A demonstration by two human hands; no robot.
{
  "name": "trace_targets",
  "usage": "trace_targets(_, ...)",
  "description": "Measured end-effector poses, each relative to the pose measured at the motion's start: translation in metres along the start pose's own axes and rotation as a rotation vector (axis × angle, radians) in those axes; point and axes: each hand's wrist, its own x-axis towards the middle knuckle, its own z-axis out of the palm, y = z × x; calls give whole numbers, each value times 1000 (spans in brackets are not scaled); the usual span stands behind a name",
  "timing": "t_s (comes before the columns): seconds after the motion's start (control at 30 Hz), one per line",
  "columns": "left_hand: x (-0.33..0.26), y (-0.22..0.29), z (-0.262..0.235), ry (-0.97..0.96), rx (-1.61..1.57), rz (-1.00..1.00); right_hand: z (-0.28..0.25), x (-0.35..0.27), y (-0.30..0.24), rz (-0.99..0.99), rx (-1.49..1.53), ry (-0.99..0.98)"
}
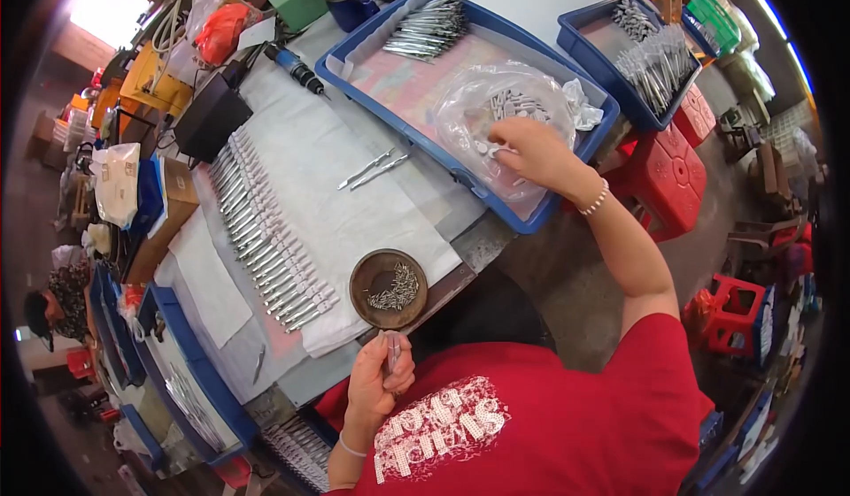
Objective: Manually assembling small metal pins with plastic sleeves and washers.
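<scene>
In the clear bag [456,98] just beneath the right fingers [513,131], bunched with their hold unclear, apparently picks through small pale parts [521,105] while pinching a translucent piece [392,345] in the left fingers [403,369] beside the brown bowl [361,270], next calling for a clean single-part pinch.

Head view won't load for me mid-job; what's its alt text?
The right hand reaches into a clear plastic bag of small pale parts in a blue tray. The left hand appears to hold a small greyish piece beside a round bowl of metal bits; slim silver pieces line the table.
</scene>
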Motion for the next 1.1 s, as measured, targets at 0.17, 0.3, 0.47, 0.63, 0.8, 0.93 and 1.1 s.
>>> trace_targets(0.17, 0, 0, 11, 23, 69, 14, 30, 26, 10, 156, -206, -351)
trace_targets(0.3, -8, -5, 6, 53, 24, 3, 21, 39, -5, 90, -278, -471)
trace_targets(0.47, -14, -5, 20, 92, 330, 180, -11, 22, -32, 53, -141, 36)
trace_targets(0.63, -6, -6, 19, 236, 925, 633, -22, -18, -127, 452, 1251, -177)
trace_targets(0.8, -11, 10, 28, 165, 1268, 1001, 34, -36, -187, 353, 1691, -234)
trace_targets(0.93, -20, 9, 15, 161, 1355, 1200, 53, -36, -215, 324, 1739, -233)
trace_targets(1.1, -30, 6, 0, 215, 1355, 1294, 53, -30, -233, 280, 1628, -300)
